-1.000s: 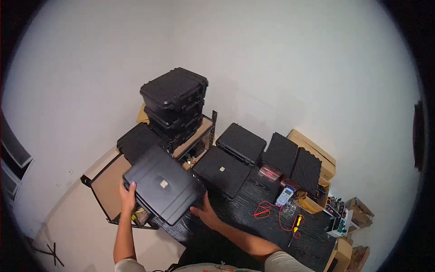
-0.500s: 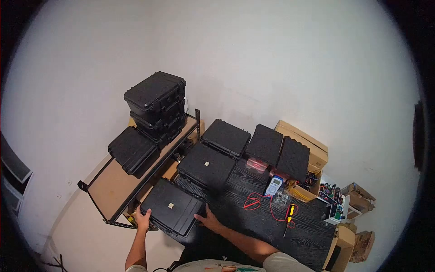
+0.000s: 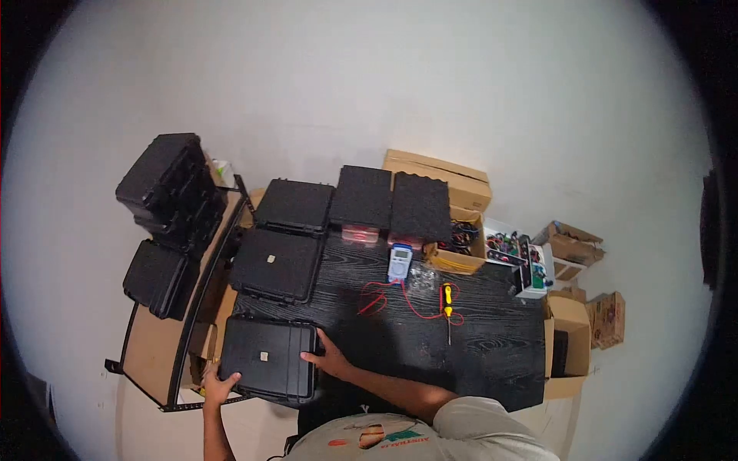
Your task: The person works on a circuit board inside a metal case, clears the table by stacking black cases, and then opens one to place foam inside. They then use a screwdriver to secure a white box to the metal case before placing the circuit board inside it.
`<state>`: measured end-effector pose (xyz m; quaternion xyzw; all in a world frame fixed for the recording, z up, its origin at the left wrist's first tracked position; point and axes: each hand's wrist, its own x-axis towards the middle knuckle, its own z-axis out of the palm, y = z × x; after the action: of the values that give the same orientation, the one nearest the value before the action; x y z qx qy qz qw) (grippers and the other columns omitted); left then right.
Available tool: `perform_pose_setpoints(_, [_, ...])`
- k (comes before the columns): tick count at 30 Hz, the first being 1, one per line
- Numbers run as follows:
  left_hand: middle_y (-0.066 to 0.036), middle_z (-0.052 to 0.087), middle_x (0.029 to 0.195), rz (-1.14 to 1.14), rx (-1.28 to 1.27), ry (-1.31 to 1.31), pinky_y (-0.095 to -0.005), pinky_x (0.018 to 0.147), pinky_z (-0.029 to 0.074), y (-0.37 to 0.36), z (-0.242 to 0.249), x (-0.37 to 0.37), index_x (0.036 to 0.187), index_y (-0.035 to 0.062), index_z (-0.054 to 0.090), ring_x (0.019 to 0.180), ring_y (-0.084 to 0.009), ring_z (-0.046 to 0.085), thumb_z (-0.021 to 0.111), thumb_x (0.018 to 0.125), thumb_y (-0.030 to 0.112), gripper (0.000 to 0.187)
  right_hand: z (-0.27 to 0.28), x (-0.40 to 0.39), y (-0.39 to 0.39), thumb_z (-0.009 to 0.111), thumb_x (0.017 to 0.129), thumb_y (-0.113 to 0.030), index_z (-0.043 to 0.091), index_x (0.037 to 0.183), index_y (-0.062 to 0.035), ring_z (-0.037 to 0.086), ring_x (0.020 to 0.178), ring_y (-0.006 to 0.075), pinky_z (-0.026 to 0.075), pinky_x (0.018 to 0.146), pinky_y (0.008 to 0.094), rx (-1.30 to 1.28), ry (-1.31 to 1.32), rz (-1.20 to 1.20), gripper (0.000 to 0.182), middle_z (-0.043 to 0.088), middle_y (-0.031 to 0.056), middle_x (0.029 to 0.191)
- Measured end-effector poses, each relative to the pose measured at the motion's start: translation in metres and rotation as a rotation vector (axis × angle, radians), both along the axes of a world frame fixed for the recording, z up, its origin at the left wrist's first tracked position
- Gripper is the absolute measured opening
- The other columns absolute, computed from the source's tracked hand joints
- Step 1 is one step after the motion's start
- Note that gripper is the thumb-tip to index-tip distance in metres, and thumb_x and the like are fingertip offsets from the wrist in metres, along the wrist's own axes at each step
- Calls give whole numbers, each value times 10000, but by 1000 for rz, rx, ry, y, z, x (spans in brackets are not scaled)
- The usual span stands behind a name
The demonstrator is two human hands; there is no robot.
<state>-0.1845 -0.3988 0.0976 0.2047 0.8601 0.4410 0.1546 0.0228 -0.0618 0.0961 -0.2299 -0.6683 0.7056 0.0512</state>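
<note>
So the table (image 3: 498,332) has a closed black case (image 3: 257,367) at about 9 o'clock, right by the edge, with another case (image 3: 265,273) at its 12. Both hands are part-open around it, left hand (image 3: 220,384) gripping at 8, right hand (image 3: 330,359) at 3; imo an uneven push could tip it off the edge or bump its neighbour.

You have a black, wood-grained tabletop (image 3: 492,330), black cases (image 3: 270,357), a blue-and-white multimeter (image 3: 400,263) with red leads (image 3: 419,313), and a yellow-and-black screwdriver (image 3: 448,301) near its right edge.
</note>
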Motion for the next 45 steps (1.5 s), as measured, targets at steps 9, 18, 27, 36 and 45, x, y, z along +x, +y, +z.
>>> perform_pose_setpoints(9, [-285, 698, 1157, -320, -282, 102, -429, 929, 567, 92, 46, 97, 1255, -160, 639, 1081, -378, 703, 995, 597, 467, 976, -52, 129, 64, 818, 904, -363, 255, 1654, -58, 344, 1513, 347, 323, 1234, 441, -6, -44, -228, 986, 324, 238, 1640])
perform_pose_setpoints(18, [-271, 671, 1208, -755, -240, 126, -427, 975, 547, 181, 50, 151, 1335, -129, 602, 1103, -376, 680, 998, 552, 540, 1104, -41, 250, 110, 781, 928, -231, 275, 1662, -98, 393, 1475, 290, 356, 1203, 399, -105, -35, -516, 902, 354, 180, 1628])
perform_pose_setpoints(27, [-314, 597, 1382, -889, -347, 49, -467, 1115, 475, 227, 52, 170, 1465, -123, 494, 1306, -442, 582, 928, 586, 672, 1262, -26, 279, 130, 722, 992, -142, 455, 1568, -32, 514, 1354, 231, 406, 1138, 329, 172, -35, -658, 644, 513, 119, 1494])
perform_pose_setpoints(36, [-294, 440, 1563, -828, -231, 290, -513, 1213, 353, 257, 46, 175, 1533, -60, 425, 1473, -454, 401, 911, 609, 656, 1266, 24, 271, 162, 833, 869, -215, 489, 1542, -69, 533, 1346, 282, 439, 1106, 393, 538, -239, -551, 770, 524, 164, 1495])
perform_pose_setpoints(45, [-188, 262, 1693, -1242, -322, 718, -521, 1257, 317, 259, 24, 176, 1551, 88, 458, 1567, -503, 167, 910, 743, 337, 958, 73, 274, 82, 744, 903, -307, 302, 1651, -249, 272, 1548, 431, 315, 1107, 786, 1432, -407, 336, 871, 251, 143, 1713])
